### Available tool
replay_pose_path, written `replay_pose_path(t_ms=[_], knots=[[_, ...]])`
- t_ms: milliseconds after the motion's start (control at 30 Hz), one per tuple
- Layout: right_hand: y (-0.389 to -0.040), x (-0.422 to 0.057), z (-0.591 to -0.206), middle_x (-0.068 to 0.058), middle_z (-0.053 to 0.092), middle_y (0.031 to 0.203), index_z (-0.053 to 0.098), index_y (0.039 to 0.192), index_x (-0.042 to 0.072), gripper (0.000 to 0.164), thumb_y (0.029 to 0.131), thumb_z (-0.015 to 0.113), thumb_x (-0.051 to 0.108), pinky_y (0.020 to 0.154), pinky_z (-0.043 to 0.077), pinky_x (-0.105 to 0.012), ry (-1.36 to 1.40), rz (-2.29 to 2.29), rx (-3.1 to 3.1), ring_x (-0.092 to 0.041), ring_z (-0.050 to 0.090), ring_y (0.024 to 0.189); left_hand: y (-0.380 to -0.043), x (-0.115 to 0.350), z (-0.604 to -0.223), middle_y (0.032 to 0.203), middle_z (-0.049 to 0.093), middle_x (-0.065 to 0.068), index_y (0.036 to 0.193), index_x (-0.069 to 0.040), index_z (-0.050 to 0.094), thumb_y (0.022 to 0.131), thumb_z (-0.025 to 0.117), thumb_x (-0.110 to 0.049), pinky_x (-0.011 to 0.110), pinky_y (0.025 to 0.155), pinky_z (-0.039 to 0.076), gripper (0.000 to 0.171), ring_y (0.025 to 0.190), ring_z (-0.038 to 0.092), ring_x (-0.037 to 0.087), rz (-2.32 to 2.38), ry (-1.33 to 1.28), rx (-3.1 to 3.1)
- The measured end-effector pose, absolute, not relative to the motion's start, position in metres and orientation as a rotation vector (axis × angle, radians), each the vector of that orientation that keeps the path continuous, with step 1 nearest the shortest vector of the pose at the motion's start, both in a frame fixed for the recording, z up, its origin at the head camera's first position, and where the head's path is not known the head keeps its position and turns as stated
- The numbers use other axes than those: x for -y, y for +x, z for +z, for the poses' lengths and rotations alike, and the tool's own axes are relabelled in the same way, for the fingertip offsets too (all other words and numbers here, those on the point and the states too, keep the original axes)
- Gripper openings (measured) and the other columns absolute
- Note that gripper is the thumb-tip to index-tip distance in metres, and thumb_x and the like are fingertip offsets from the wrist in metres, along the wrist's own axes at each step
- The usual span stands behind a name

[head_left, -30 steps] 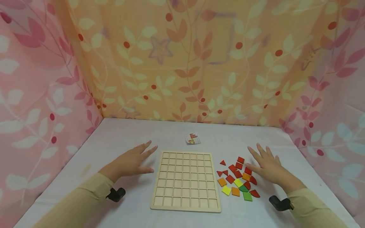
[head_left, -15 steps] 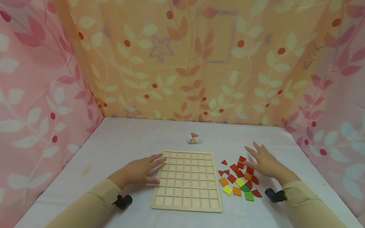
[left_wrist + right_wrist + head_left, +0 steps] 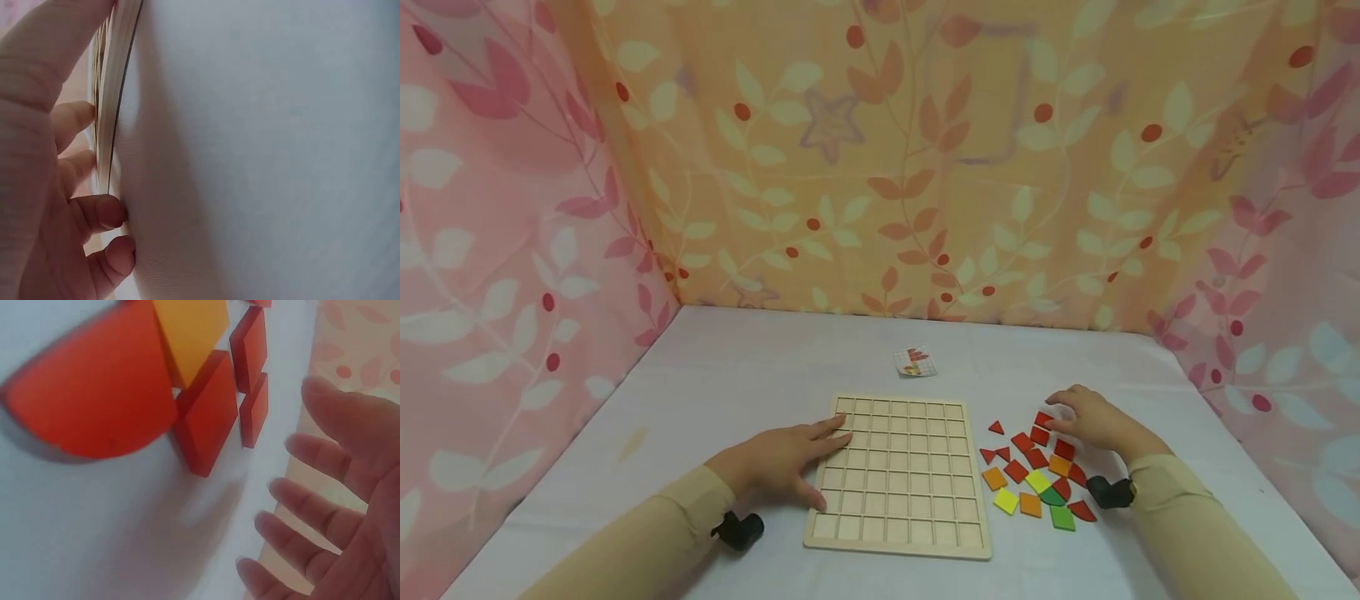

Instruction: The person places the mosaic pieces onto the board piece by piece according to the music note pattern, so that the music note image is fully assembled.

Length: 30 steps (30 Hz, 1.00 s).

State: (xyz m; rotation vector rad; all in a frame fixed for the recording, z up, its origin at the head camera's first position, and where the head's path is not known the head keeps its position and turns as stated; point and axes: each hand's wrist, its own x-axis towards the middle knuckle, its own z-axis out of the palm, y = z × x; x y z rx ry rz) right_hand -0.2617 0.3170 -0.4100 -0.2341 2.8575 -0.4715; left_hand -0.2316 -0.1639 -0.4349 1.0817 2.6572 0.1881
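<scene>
A pale wooden board (image 3: 898, 481) with a grid of square recesses lies flat on the table. My left hand (image 3: 782, 460) rests on its left side, thumb and two fingers laid over the rim. In the left wrist view, two other fingers (image 3: 103, 212) come down beside the board's edge (image 3: 115, 100) on the cloth. My right hand (image 3: 1093, 419) hovers at the far end of the scattered tiles, its fingers bent and holding nothing. Nearest to its fingertips is a red square tile (image 3: 1042, 421); the right wrist view shows fingers (image 3: 312, 503) apart from the red tiles (image 3: 209, 415).
Several red, orange, yellow and green tiles (image 3: 1016, 472), square, triangular and rounded, lie right of the board. Behind the board is a small printed card (image 3: 914, 362). A white cloth (image 3: 760, 350) covers the table, with patterned curtains (image 3: 850, 208) at the back and sides.
My left hand has moved right, from beside the board onto its left rim. The right hand has come lower and a little left over the far red tiles, its fingers bending more.
</scene>
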Motion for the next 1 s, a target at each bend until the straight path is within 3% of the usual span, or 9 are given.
replay_pose_path(t_ms=[133,233,633,1000], knots=[[-0.270,-0.320,-0.416,-0.007,0.055,0.091,0.061,0.100,0.011,0.030,0.080,0.069,0.032,0.075,0.049,-0.040,-0.213,-0.554,-2.813,-0.024,0.050,0.084,-0.231,0.161,-0.432,0.154,0.009,-0.002,0.146,-0.028,0.021,0.064,0.051,-0.078,0.045,0.104,0.029,0.101,0.136,0.022,0.024,0.179,1.079,-2.649],[-0.274,-0.320,-0.422,-0.003,0.055,0.082,0.060,0.095,0.012,0.027,0.079,0.070,0.031,0.068,0.047,-0.032,-0.162,-0.610,-2.761,-0.020,0.048,0.077,-0.232,0.161,-0.433,0.154,0.008,-0.001,0.146,-0.027,0.020,0.063,0.051,-0.078,0.045,0.105,0.027,0.102,0.137,0.020,0.025,0.187,1.068,-2.638],[-0.287,-0.309,-0.428,-0.006,0.053,0.081,0.056,0.090,0.010,0.021,0.078,0.072,0.015,0.066,0.047,-0.030,-0.038,-0.653,-2.701,-0.021,0.049,0.078,-0.238,0.161,-0.436,0.154,0.008,-0.003,0.147,-0.030,0.015,0.064,0.050,-0.078,0.045,0.105,0.027,0.102,0.137,0.019,0.023,0.195,1.135,-2.622],[-0.293,-0.297,-0.419,-0.006,0.054,0.077,0.055,0.085,0.008,0.014,0.080,0.068,0.010,0.063,0.044,-0.029,-0.080,-0.737,-2.686,-0.021,0.048,0.075,-0.238,0.158,-0.437,0.154,0.008,0.000,0.147,-0.024,0.019,0.067,0.050,-0.075,0.044,0.106,0.027,0.100,0.138,0.018,0.024,0.228,1.142,-2.598]])
